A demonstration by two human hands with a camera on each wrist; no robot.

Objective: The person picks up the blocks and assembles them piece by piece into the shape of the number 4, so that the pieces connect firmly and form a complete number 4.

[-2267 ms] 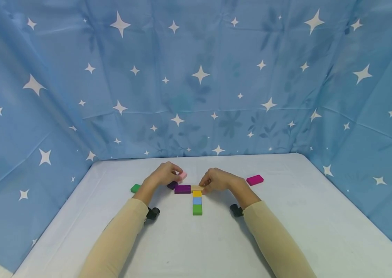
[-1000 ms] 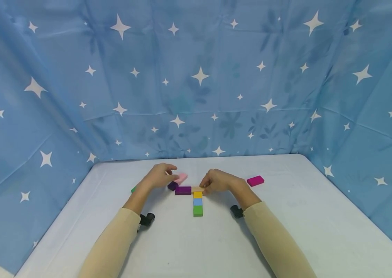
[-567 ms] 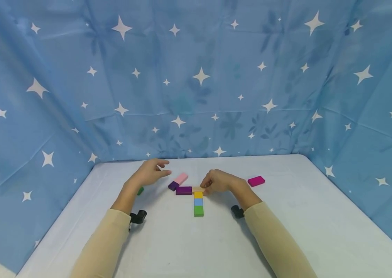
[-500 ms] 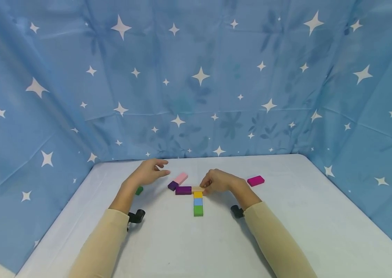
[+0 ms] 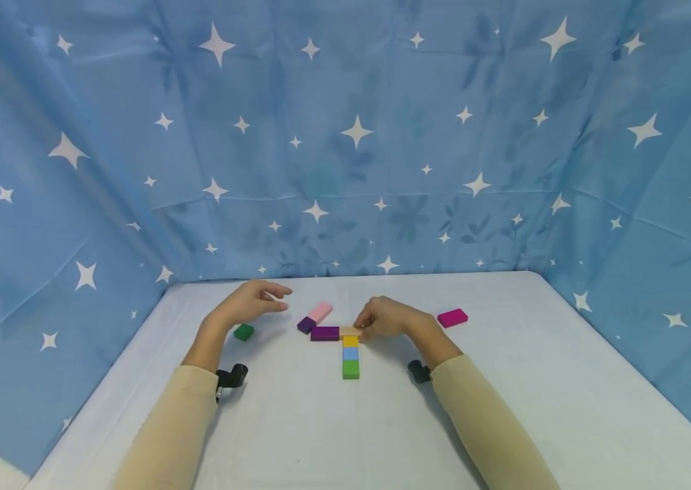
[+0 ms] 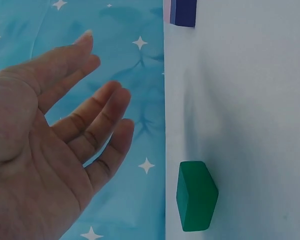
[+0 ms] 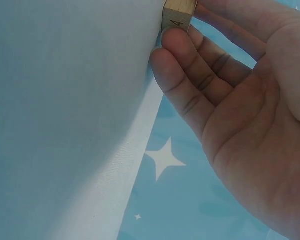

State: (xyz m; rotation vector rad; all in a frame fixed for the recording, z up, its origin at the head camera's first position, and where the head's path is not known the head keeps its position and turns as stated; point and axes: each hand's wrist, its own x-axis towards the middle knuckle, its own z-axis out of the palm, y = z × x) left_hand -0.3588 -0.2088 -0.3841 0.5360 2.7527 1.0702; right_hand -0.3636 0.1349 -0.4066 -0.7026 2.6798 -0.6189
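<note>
My right hand (image 5: 384, 318) holds a plain wooden block (image 5: 348, 333) by its right end. In the right wrist view, the fingertips are at the wooden block (image 7: 177, 16), whose end bears a dark mark like a 4. A purple block (image 5: 324, 333) adjoins it on the left. Yellow (image 5: 351, 341), blue (image 5: 351, 354) and light green (image 5: 351, 369) blocks run toward me below it. My left hand (image 5: 246, 303) hovers with relaxed fingers and nothing in it, near a dark green block (image 5: 244, 332). Left of the purple one, a dark purple block (image 5: 305, 324) touches a pink block (image 5: 321, 312).
A magenta block (image 5: 452, 318) lies apart on the right of the white-covered table (image 5: 345, 435). Behind the table hangs a blue curtain (image 5: 345, 156) with white stars. Black wrist mounts (image 5: 232, 376) sit at both sleeves.
The left hand let go of the pink and dark purple blocks and drew away to the left, now leaving the dark green block in full view. The right hand stays at the wooden block.
</note>
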